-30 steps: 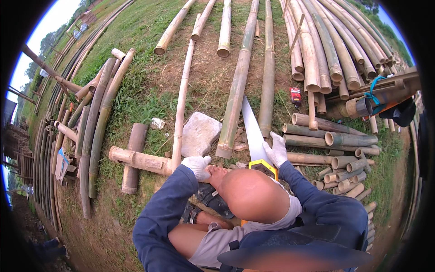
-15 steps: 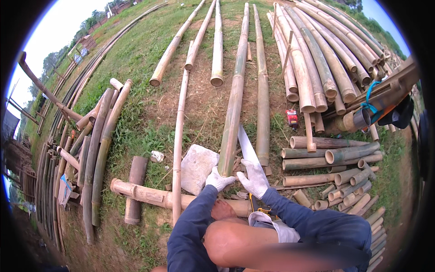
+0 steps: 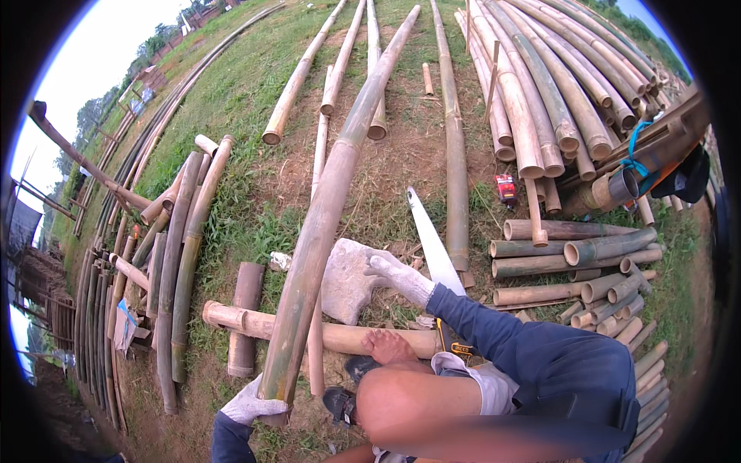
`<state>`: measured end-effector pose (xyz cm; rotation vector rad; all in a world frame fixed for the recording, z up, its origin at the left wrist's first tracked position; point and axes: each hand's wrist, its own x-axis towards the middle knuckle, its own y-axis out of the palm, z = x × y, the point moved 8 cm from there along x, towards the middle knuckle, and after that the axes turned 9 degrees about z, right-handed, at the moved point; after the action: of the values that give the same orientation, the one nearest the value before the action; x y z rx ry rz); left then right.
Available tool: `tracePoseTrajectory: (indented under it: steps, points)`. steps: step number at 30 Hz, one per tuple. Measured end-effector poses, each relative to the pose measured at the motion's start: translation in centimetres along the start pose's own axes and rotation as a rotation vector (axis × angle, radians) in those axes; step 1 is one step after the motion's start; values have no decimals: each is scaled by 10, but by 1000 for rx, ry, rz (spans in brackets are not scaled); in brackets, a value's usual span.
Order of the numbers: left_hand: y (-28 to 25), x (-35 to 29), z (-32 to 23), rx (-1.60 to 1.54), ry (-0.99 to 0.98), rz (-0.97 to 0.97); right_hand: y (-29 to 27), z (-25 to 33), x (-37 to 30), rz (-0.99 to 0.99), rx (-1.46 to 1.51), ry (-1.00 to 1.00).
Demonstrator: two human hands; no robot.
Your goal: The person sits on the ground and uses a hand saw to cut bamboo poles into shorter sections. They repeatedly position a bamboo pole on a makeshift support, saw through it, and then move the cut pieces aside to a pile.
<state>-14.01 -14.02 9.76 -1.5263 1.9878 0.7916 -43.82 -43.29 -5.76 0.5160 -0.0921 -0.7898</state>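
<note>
My gloved left hand [image 3: 251, 403] grips the near end of a long green-brown bamboo pole [image 3: 309, 239] at the lower left. The pole slants away toward the top centre and passes over a thick bamboo log [image 3: 355, 339] lying crosswise. My gloved right hand [image 3: 400, 276] reaches out, fingers stretched and holding nothing, beside the right edge of a pale flat stone [image 3: 346, 287]. Whether it touches the stone I cannot tell. Right of that hand stands the blade of a handsaw [image 3: 434, 247], its yellow-and-black handle [image 3: 453, 339] partly hidden behind my forearm.
Several bamboo poles [image 3: 455, 154] lie lengthwise ahead, with a large pile [image 3: 532, 100] at the right. Short cut pieces [image 3: 571, 251] are stacked nearer on that side, below a red tape measure [image 3: 505, 189]. More bamboo [image 3: 174, 255] leans at the left. A short dark piece [image 3: 245, 316] sits under the crosswise log.
My left hand has swung the pole's near end left and toward me. My right hand has come off the pole's end and moved forward to the stone. The saw blade is more exposed.
</note>
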Motion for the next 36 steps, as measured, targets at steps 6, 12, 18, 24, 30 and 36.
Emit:
tracePoseTrajectory:
  steps: [6, 12, 18, 24, 30, 36]
  points:
    - [-56, -104, 140, 423, -369, -493, 42, -47, 61, 19, 27, 148]
    - [-77, -176, 203, 785, -261, -938, 36, -50, 98, -199, -9, 82]
    - [-78, -181, 233, 834, -174, -1048, 41, -28, 141, -74, 204, 53]
    - [-47, -167, 192, 1047, -49, -1202, 49, -11, 179, 10, 479, -3]
    - [-47, -92, 112, 1251, 167, -1133, 62, -21, 206, -86, 456, 71]
    - [-78, 5, 111, 1106, 238, -941, 51, -45, 203, -120, 227, 213]
